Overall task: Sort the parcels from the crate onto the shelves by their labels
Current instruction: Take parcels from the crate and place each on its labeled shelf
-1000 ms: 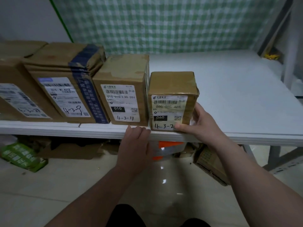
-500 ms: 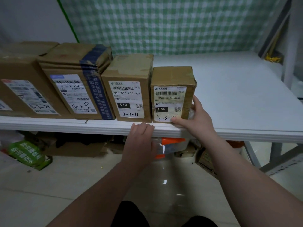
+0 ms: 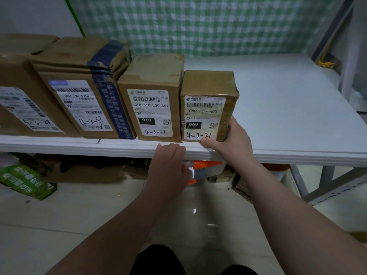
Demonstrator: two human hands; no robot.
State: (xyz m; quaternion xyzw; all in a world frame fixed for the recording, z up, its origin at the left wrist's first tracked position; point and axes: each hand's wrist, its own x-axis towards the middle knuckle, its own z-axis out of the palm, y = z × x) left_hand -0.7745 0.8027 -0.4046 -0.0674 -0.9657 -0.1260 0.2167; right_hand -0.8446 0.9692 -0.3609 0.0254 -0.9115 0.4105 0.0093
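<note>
The parcel (image 3: pixel 208 86) marked 4-3-21 stands on the shelf (image 3: pixel 288 108), last in a row, touching box 4-3-11 (image 3: pixel 153 76). The right hand (image 3: pixel 230 143) pinches its lower right corner. The left hand (image 3: pixel 168 171) rests bent fingers on the shelf's edge; a grip cannot be told.

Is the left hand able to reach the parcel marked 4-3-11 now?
Probably yes. The left hand is at the shelf edge just below parcel 4-3-11, with nothing between them; the right hand holds only parcel 4-3-21 beside it.
</note>
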